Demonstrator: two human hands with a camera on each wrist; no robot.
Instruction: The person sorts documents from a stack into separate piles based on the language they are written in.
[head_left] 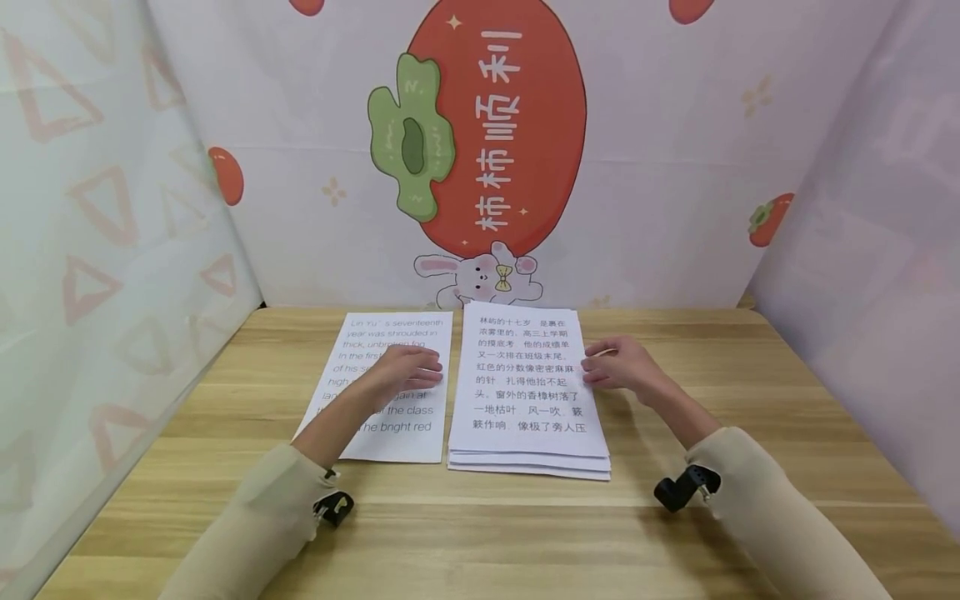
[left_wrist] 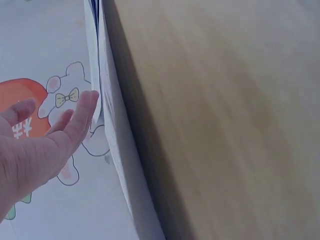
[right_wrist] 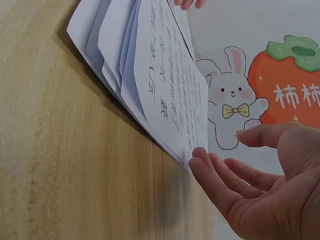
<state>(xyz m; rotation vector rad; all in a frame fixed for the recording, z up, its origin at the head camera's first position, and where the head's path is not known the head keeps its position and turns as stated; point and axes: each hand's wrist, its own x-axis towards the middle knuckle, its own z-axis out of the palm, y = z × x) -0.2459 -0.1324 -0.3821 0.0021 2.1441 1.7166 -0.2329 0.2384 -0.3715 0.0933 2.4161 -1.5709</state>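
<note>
Two groups of printed paper lie side by side on the wooden table. On the left is a sheet with English text (head_left: 384,333). To its right sits a stack of sheets with Chinese text (head_left: 525,383), its near edges slightly uneven; the right wrist view shows the layered edges curling apart. Above the English sheet hovers my left hand (head_left: 401,372), covering part of the text, fingers extended toward the stack and nothing held. My right hand (head_left: 622,367) is at the stack's right edge, fingers relaxed and thumb apart; whether the fingertips touch the paper I cannot tell.
The wooden table (head_left: 525,533) extends around the papers. Behind it stands a white backdrop (head_left: 660,167) printed with a large red persimmon and a rabbit. Pale curtains (head_left: 112,250) enclose both sides. A dark wrist camera (head_left: 678,490) juts from the right sleeve.
</note>
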